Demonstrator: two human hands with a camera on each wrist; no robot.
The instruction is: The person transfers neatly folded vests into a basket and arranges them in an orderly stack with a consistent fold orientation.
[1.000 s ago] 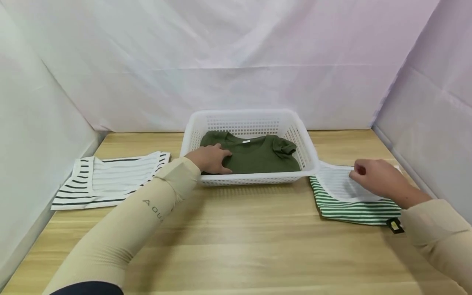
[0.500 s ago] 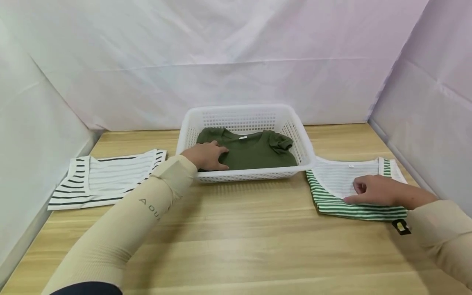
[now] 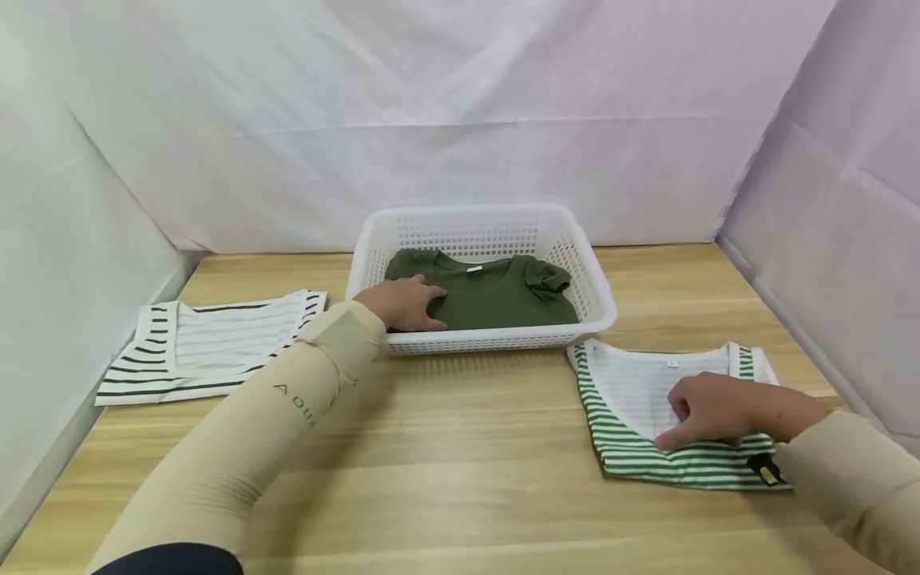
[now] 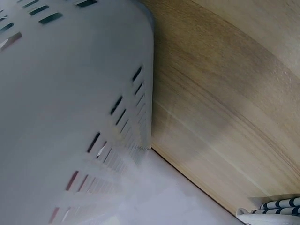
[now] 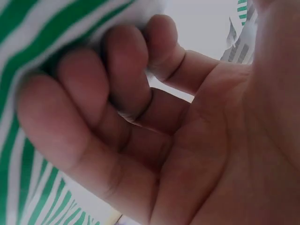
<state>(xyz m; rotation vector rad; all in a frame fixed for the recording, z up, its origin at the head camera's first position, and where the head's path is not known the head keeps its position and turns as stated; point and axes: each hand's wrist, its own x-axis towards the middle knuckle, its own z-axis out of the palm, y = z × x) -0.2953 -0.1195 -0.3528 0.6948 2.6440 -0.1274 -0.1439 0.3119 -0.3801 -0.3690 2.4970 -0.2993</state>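
While the R hand [image 3: 722,409] sits on the grn-striped shirt [image 3: 628,431] at the R side of the tbl [image 3: 460,455], its fingers curl w/ tips against the cloth, thumb apart; can't tell if they've hold of a fold. At L, a blk-striped shirt [image 3: 230,343] lies flat. Bit farther, the L hand [image 3: 406,303] reaches over the front rim of the bkt [image 3: 496,340], fingers loosely spread on the olive tee [image 3: 496,295] inside, gripping nothing. White curtain [image 3: 467,168] at back.

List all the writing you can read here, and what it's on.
"AOU" or "AQU", rest lost in the folds: left arm's beige sleeve.
White neck label in the dark green shirt: too small.
Small white tag in the green-striped shirt: too small.
Black-and-yellow tag on that shirt: nothing legible.
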